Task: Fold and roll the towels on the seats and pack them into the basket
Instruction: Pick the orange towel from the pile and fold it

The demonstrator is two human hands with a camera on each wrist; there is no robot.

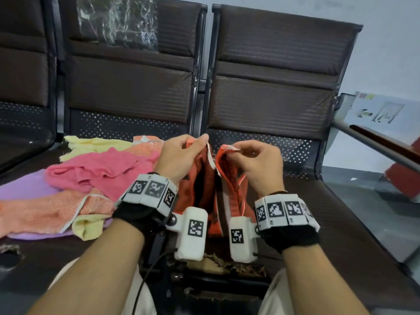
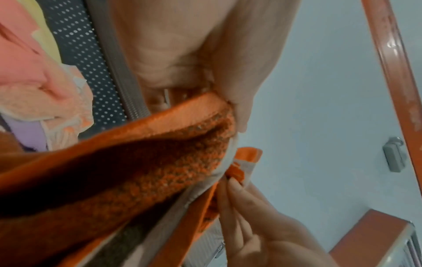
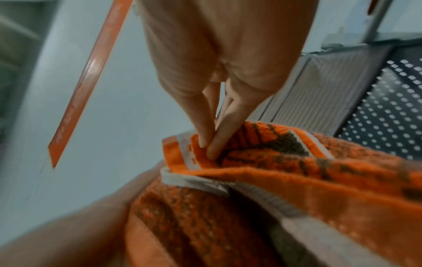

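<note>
An orange towel [image 1: 210, 178] with a white border hangs between both hands above the gap between two seats. My left hand [image 1: 181, 151] pinches its upper left corner, and my right hand [image 1: 252, 155] pinches the upper right corner. The left wrist view shows the orange towel [image 2: 137, 162] held under my thumb, with the right hand's fingers [image 2: 237, 191] on the far corner. In the right wrist view my right fingertips [image 3: 211, 144] pinch the towel [image 3: 274, 180] at its bordered corner. No basket is in view.
A heap of loose towels lies on the left seat: pink [image 1: 100, 171], yellow [image 1: 95, 143], peach [image 1: 45, 212] and purple [image 1: 20, 187]. Dark padded seat backs [image 1: 272, 76] stand behind. A metal armrest [image 1: 375, 142] runs at the right.
</note>
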